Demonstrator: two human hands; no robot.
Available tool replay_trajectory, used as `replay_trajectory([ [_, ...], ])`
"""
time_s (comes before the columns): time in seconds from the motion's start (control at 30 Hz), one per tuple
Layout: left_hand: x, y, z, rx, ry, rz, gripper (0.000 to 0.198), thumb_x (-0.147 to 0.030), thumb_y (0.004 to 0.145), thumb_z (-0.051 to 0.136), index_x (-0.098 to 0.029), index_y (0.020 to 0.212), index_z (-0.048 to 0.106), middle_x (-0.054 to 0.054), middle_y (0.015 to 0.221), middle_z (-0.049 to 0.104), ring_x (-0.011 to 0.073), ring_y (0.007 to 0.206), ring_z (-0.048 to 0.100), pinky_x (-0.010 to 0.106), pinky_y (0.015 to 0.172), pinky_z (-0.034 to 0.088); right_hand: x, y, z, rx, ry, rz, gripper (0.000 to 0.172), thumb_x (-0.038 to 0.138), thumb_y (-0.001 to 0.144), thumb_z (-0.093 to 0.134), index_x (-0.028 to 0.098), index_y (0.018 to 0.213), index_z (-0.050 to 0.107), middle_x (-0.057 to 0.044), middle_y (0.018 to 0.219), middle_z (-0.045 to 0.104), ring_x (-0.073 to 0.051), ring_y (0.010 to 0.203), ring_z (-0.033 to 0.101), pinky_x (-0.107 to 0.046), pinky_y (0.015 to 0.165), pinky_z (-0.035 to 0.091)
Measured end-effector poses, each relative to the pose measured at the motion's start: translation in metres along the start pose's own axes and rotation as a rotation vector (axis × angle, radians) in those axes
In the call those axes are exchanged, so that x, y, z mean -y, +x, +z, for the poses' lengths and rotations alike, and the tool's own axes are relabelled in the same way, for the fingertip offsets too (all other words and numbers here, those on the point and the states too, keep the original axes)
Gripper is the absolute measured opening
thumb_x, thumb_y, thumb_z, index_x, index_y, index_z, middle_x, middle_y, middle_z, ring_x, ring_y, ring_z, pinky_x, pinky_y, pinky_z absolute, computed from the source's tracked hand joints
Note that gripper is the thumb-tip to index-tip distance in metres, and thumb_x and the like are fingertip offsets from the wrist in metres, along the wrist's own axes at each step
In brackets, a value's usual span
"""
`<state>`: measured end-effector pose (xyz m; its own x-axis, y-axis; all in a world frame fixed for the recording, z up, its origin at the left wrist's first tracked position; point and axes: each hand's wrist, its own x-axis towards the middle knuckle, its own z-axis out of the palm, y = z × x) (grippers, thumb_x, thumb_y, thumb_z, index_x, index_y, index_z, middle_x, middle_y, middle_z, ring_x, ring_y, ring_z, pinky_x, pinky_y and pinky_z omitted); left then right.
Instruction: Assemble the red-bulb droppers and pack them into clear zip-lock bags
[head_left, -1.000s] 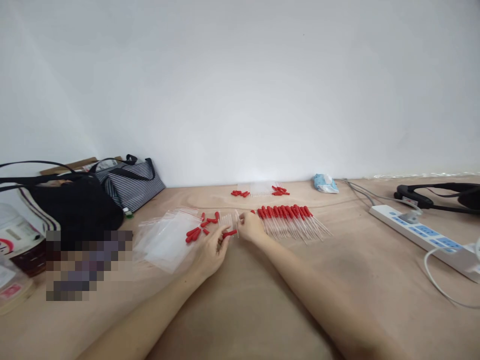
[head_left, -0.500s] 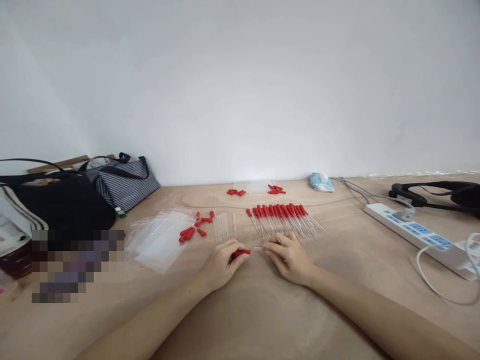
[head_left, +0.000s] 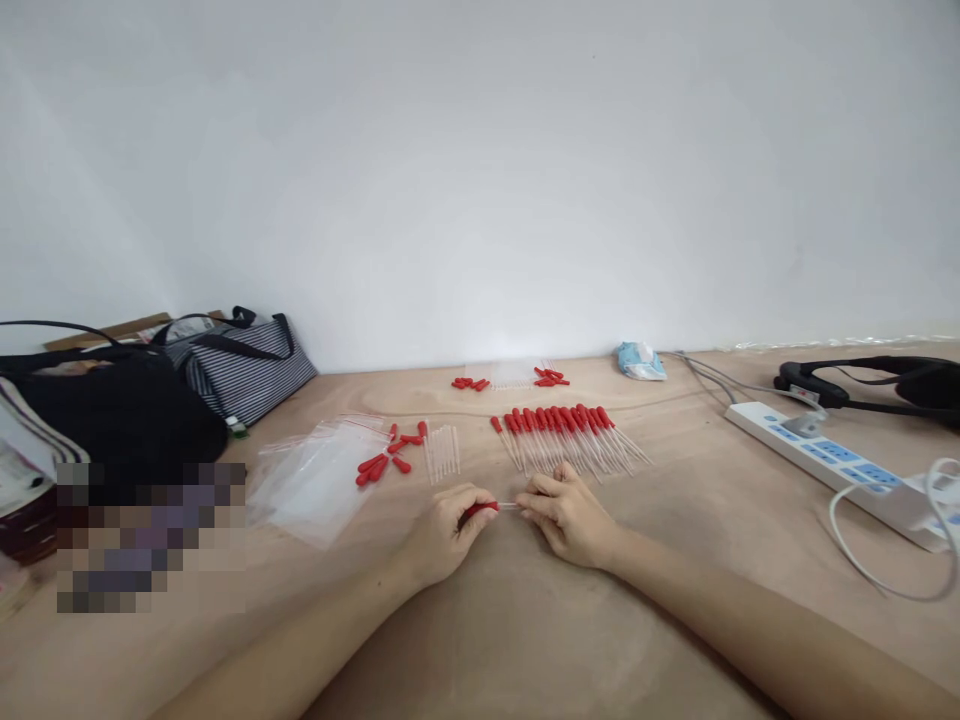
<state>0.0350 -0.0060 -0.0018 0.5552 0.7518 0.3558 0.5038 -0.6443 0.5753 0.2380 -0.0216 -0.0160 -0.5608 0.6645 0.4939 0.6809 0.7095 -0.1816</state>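
My left hand [head_left: 450, 530] pinches a red rubber dropper bulb [head_left: 480, 510], its mouth facing right. Between the fingers of my right hand [head_left: 566, 517] is a thin clear glass dropper tube [head_left: 508, 506], whose left end meets the bulb's mouth. Most of the tube is hidden by the right fingers. Just beyond the right hand lies a row of droppers [head_left: 559, 425] with red bulbs fitted on clear tubes. Several bare tubes [head_left: 444, 452] lie side by side beyond the left hand, and loose red bulbs [head_left: 379, 467] are scattered to their left.
Clear zip bags [head_left: 322, 480] lie at the left. Farther back are more red bulbs [head_left: 551, 377] and tubes. A striped bag [head_left: 244, 365] and a black bag [head_left: 135, 420] stand far left. On the right are a power strip [head_left: 817, 455], cables and a blue-white packet [head_left: 640, 361].
My right hand has moved slightly left, and the gap between tube and bulb has closed. The left hand stays nearly in place. The view has shifted slightly.
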Motion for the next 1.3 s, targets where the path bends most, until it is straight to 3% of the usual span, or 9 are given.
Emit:
replay_trajectory([
  [0.23,-0.002,-0.002,0.0,0.005,0.086,0.077,0.017,-0.021,0.083,0.042,-0.017,0.076,0.057,0.003,0.072,0.059,0.0143,0.067,0.054,0.025,0.064,0.042,0.0,0.002,0.0,0.043,-0.143,-0.08,0.022,0.011,0.082,0.039,0.018,0.085,0.06,-0.002,0.075,0.055,-0.01,0.057,0.038,-0.03,0.063,0.02],
  [0.63,-0.002,-0.005,0.003,0.024,0.187,0.227,0.02,-0.021,0.086,0.038,-0.016,0.076,0.055,0.005,0.073,0.059,0.0162,0.07,0.052,0.028,0.067,0.042,0.009,0.007,0.006,0.059,-0.051,-0.089,0.023,0.014,0.085,0.037,0.015,0.081,0.059,-0.004,0.074,0.054,-0.013,0.065,0.042,-0.028,0.065,0.024],
  [0.8,0.0,-0.002,0.0,0.009,0.191,0.216,0.02,-0.022,0.086,0.039,-0.017,0.079,0.057,0.005,0.076,0.061,0.0164,0.073,0.054,0.029,0.07,0.042,0.009,0.009,-0.001,0.112,-0.028,-0.057,0.023,0.017,0.086,0.037,0.016,0.094,0.059,-0.005,0.079,0.054,-0.013,0.071,0.046,-0.027,0.066,0.028],
  [0.9,0.006,-0.001,-0.008,-0.013,0.215,0.214,0.018,-0.027,0.085,0.043,-0.019,0.091,0.058,0.005,0.085,0.062,0.0171,0.08,0.055,0.03,0.075,0.042,0.004,0.007,-0.009,0.114,-0.041,-0.028,0.027,0.014,0.082,0.042,0.02,0.104,0.057,-0.005,0.082,0.056,-0.016,0.077,0.048,-0.028,0.068,0.029],
  [1.0,0.019,-0.001,-0.022,-0.129,0.415,0.135,0.034,-0.036,0.077,0.053,-0.02,0.106,0.053,0.008,0.102,0.058,0.0235,0.096,0.051,0.037,0.085,0.037,-0.009,0.008,-0.011,-0.001,0.012,0.123,0.032,0.012,0.079,0.042,0.02,0.106,0.056,-0.005,0.082,0.058,-0.016,0.078,0.051,-0.028,0.069,0.033],
  [1.13,0.039,-0.003,-0.044,-0.327,0.712,-0.158,0.033,-0.037,0.071,0.056,-0.017,0.098,0.055,0.01,0.099,0.057,0.0278,0.095,0.048,0.039,0.081,0.035,-0.039,0.024,-0.004,-0.21,0.061,0.471,0.033,0.009,0.075,0.04,0.011,0.105,0.053,-0.006,0.081,0.06,-0.014,0.073,0.054,-0.024,0.068,0.038],
  [1.2,0.046,-0.005,-0.051,-0.35,0.801,-0.264,0.031,-0.04,0.069,0.057,-0.017,0.09,0.056,0.01,0.095,0.057,0.0283,0.092,0.048,0.039,0.077,0.034,-0.052,0.035,0.001,-0.217,-0.013,0.607,0.029,0.009,0.073,0.041,0.009,0.099,0.054,-0.007,0.081,0.061,-0.015,0.074,0.055,-0.024,0.067,0.038],
  [1.3,0.051,-0.007,-0.056,-0.315,0.861,-0.316,0.031,-0.048,0.067,0.056,-0.019,0.078,0.057,0.009,0.091,0.056,0.0281,0.089,0.047,0.038,0.075,0.033,-0.062,0.048,0.008,-0.157,-0.135,0.729,0.024,0.009,0.073,0.041,0.01,0.092,0.056,-0.008,0.081,0.061,-0.017,0.077,0.055,-0.024,0.066,0.037],
])
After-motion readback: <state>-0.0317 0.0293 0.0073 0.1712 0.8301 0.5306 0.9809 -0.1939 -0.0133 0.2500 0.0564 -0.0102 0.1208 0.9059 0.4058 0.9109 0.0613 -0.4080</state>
